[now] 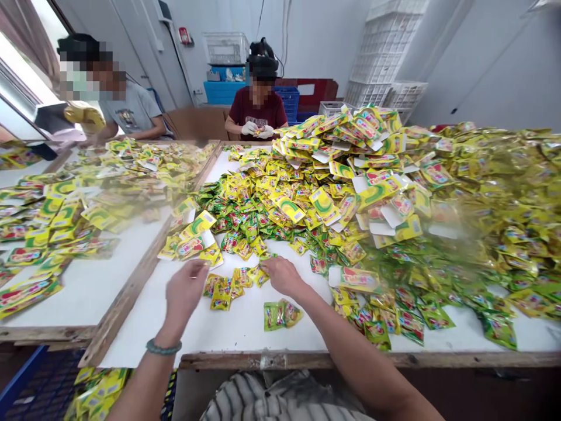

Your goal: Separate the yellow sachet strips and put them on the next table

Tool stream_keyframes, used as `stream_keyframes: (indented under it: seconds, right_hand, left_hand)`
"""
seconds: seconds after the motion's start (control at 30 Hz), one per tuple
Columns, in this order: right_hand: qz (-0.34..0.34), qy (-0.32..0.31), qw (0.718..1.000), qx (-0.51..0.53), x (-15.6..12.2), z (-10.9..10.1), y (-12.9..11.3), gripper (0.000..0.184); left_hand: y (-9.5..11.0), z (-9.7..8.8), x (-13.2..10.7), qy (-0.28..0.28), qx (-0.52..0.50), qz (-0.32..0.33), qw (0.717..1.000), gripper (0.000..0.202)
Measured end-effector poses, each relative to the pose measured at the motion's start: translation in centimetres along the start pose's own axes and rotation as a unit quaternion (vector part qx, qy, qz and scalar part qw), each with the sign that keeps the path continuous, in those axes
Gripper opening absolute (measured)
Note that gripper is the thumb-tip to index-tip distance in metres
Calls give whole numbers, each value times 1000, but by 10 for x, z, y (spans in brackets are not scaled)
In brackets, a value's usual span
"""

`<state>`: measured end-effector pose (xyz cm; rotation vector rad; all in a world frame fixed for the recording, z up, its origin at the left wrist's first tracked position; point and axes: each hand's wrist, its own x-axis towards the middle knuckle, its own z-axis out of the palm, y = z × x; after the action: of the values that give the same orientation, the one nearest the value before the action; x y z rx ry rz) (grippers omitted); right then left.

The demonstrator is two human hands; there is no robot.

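From the head view, the only one here, I see both bare hands working over the white worktop [144, 316]. The right hand [284, 277] curls down at the small yellow packets [221, 294], which lie in a loose cluster between the hands; its fingertips are at the far edge of that cluster, but I cannot tell whether the grip pinches one or merely touches it. The left hand [188, 286] bends inward just beside the flat cartons [198, 225], and its grip is likewise too hidden to call. Two green packets [275, 316] lie apart, nearer the worker's body, while a great mixed heap [324, 193] rises beyond and to the right. (Across the way, a co-worker's white gloves [258, 130] are busy with something small too.) To my eye the step in hand is picking out packets by hand; the next move seems to call for a light fingertip pinch on single packets, without dragging their neighbours along.
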<state>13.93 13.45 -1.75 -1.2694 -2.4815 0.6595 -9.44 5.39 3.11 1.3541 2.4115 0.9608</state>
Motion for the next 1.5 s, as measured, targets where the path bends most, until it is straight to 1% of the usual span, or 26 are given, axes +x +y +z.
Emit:
stream_keyframes:
  seconds: [0.07, 0.13, 0.23, 0.27, 0.33, 0.37, 0.43, 0.5, 0.53, 0.6, 0.63, 0.67, 0.7, 0.77, 0.8, 0.87, 0.93, 0.97, 1.0, 1.1, 1.13, 1.2, 1.27, 1.37, 1.43, 1.5]
  right_hand:
    - [16, 23, 999, 33, -7, 1, 2, 28]
    - [45, 56, 997, 22, -8, 2, 5, 30]
    - [66, 58, 996, -18, -4, 4, 9, 32]
    - [69, 49, 996, -20, -3, 5, 9, 28]
    - [86, 37, 996, -11, -1, 5, 7, 22]
    - [101, 32, 994, -1, -1, 5, 6, 24]
    - [139, 24, 990, 26, 0, 4, 5, 38]
    - [170, 13, 983, 65, 0, 3, 6, 50]
    - [177, 9, 980, 85, 1, 2, 8, 49]
    - [178, 24, 977, 117, 1, -1, 13, 36]
    - [172, 41, 975, 132, 1, -4, 15, 27]
    - [166, 64, 972, 152, 0, -7, 18, 20]
    - [161, 86, 966, 183, 0, -9, 20, 17]
    - [158, 117, 941, 277, -1, -14, 22, 24]
    - [154, 122, 921, 336, -2, -15, 22, 30]
    - [136, 116, 878, 444, -2, -13, 18, 41]
    - [117, 103, 849, 504, -1, -6, 11, 45]
    - [114, 100, 846, 512, -1, -1, 7, 44]
    - [117, 100, 848, 506, -1, 3, 2, 43]
    - [127, 114, 879, 446, -3, 13, -9, 35]
    - [125, 117, 890, 424, -4, 14, -11, 31]
    - [116, 115, 902, 400, -6, 15, -14, 27]
    - [109, 110, 893, 423, -6, 13, -15, 28]
    - [110, 104, 853, 500, -7, 10, -15, 38]
    - [112, 70, 840, 527, -8, 7, -17, 46]
    - [104, 14, 837, 537, -9, 5, -19, 46]
  left_hand:
    - [19, 24, -19, -95, 44, 0, 994, 25]
    - [37, 43, -33, -152, 111, 48, 981, 29]
    - [56, 63, -45, -177, 222, 129, 950, 34]
    - [59, 67, -47, -177, 246, 140, 943, 37]
    - [62, 73, -47, -176, 262, 148, 937, 37]
    - [62, 75, -46, -178, 255, 152, 938, 35]
    - [58, 78, -44, -195, 212, 146, 946, 33]
    - [52, 80, -42, -211, 136, 112, 961, 33]
    - [49, 81, -42, -212, 82, 89, 970, 34]
    - [43, 82, -42, -214, -64, 33, 974, 39]
    - [40, 82, -43, -219, -150, -2, 964, 42]
    - [39, 82, -44, -227, -233, -40, 945, 45]
    - [38, 81, -45, -235, -304, -78, 920, 48]
    - [38, 78, -47, -235, -391, -143, 878, 50]
    - [39, 77, -48, -222, -412, -166, 868, 49]
    - [42, 75, -49, -182, -438, -198, 857, 49]
    - [46, 73, -51, -150, -472, -211, 843, 52]
    - [48, 72, -52, -143, -493, -210, 832, 54]
    - [51, 71, -53, -142, -513, -207, 821, 55]
    - [55, 67, -56, -161, -556, -205, 789, 48]
    - [56, 67, -56, -164, -556, -205, 788, 45]
    - [57, 67, -55, -156, -544, -201, 800, 45]
    - [58, 68, -53, -132, -532, -192, 814, 47]
    - [57, 71, -49, -111, -543, -186, 811, 46]
    - [57, 73, -49, -111, -550, -172, 810, 44]
    - [56, 73, -50, -121, -539, -149, 820, 40]
